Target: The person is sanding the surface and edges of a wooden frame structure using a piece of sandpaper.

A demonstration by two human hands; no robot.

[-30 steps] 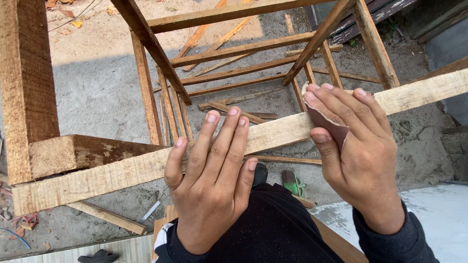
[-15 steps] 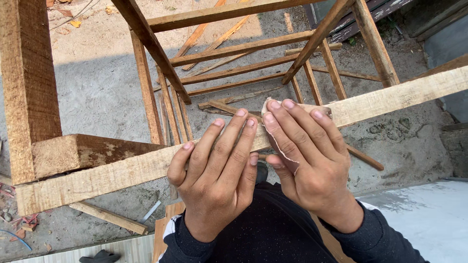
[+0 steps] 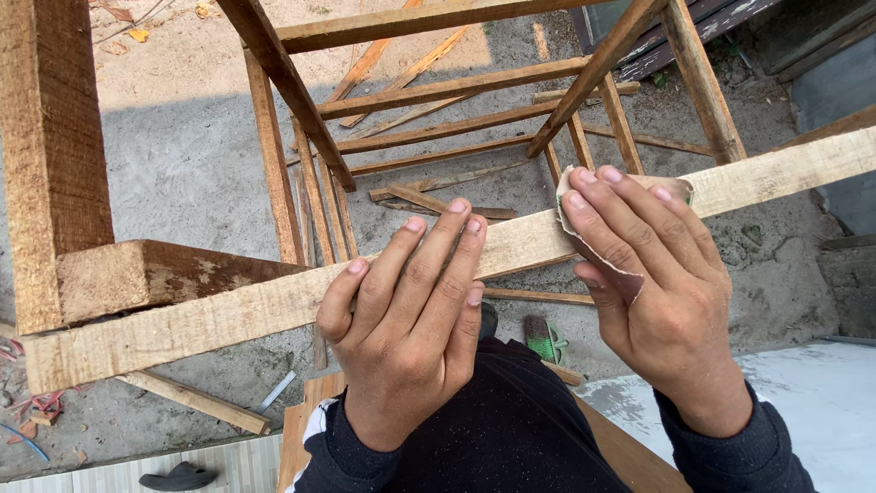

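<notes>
A long pale wooden slat runs across the view from the near left up to the far right; its left end lies on a thick squared beam that butts against a heavy upright post, which seems to serve as its support in place of a worktop; the left hand lies flat on the slat near its middle, fingers stretched out and close together over the top face and the far edge, gripping nothing, apparently pressing down to keep the wood from shifting; the right hand sits just to the right of it, apart from it, with a piece of sandpaper folded over the slat; the fingers curl over the far edge and the thumb pinches the paper's reddish flap from the near side, so the sheet is clamped around the wood; its pale upper corner shows beyond the fingertips. Behind the slat stands an open wooden frame of rails and diagonal braces on the concrete ground, with loose offcuts scattered beneath it; a dark sandal lies at the near left.
</notes>
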